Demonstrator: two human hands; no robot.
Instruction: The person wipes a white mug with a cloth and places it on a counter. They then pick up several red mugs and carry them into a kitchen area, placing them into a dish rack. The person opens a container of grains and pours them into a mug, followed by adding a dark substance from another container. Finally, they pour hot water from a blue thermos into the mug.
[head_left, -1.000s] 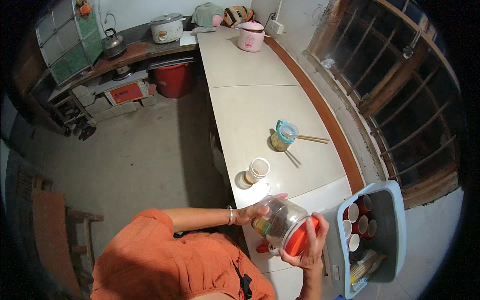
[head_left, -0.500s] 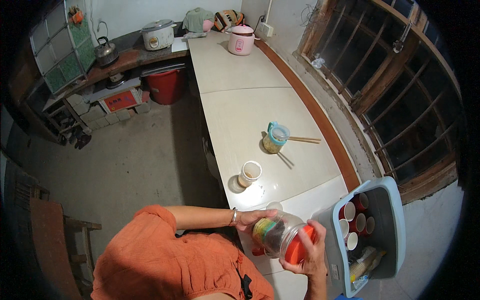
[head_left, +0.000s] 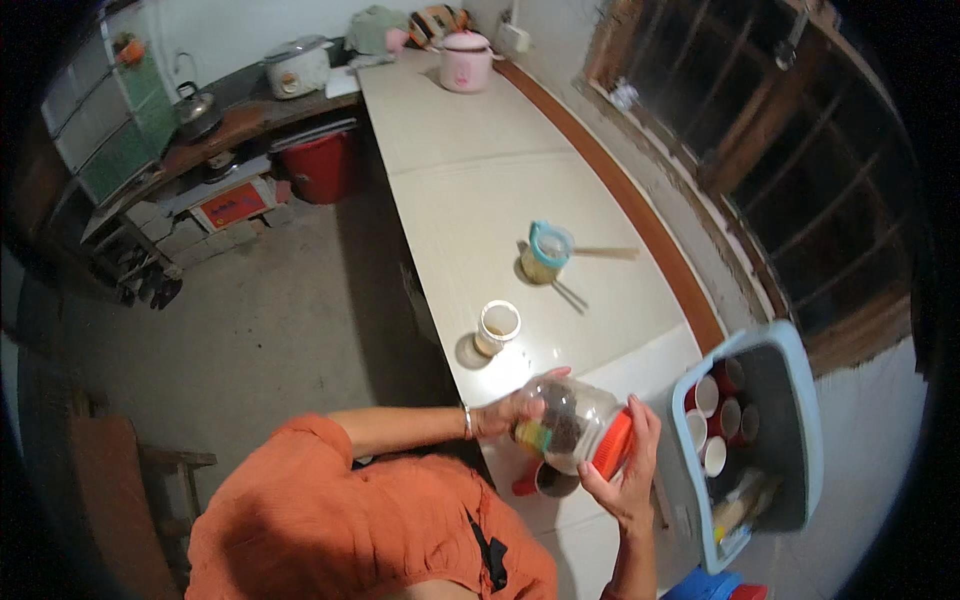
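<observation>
A large clear jar (head_left: 568, 421) lies tilted between my hands above the table's near end, with dark contents and a yellow-green label. My left hand (head_left: 508, 412) wraps around its base end. My right hand (head_left: 628, 475) grips the red lid (head_left: 614, 444), which sits on the jar's mouth. Just below the jar stands a cup (head_left: 555, 482) that looks dark inside, partly covered by the jar, with something red beside it. Farther up the table are a clear cup (head_left: 496, 328) with a little brownish content and a blue-lidded jar (head_left: 546, 255) holding pale contents.
Chopsticks (head_left: 605, 252) lie beside the blue-lidded jar. At the right, a grey-blue bin (head_left: 690, 490) holds several red paper cups and a plastic packet. A pink cooker (head_left: 466, 66) stands at the table's far end. On the left is a wooden chair (head_left: 105, 490).
The jar has turned slightly and risen a little in both hands, uncovering more of the cup beneath. The whole view has shifted slightly.
</observation>
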